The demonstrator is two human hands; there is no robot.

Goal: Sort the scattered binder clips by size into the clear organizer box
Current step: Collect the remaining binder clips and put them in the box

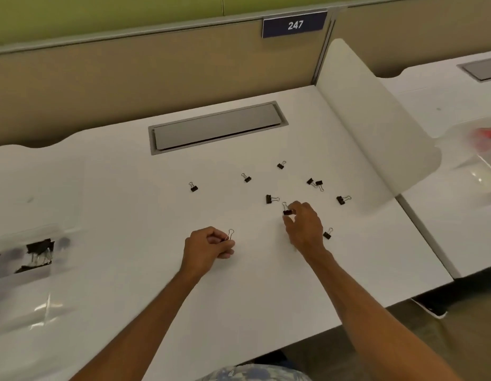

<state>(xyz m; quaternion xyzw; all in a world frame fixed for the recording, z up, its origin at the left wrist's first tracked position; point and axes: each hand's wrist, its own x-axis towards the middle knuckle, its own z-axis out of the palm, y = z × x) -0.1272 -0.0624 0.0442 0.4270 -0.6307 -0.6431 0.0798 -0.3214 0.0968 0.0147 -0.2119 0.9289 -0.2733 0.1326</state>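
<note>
Currently binder clip [287, 212] sits pinched in right grip [304, 226].

Single head-worn wide-angle view, facing forward and down, near the surface [123, 204]; left hand [208, 243], right hand [304, 226] mid-frame.

An open-plan office, seen at one numbered desk in a row.
A blue plate [295, 24] reading 247 is fixed at the top of the beige fabric partition [128, 78] behind the white desk [115, 204]. A grey cable hatch [216, 127] sits flush in the desk. A curved white divider [362, 127] screens off the neighbouring desk [431, 105], which has the same kind of hatch. Black binder clips [271, 199] lie scattered about.
</note>
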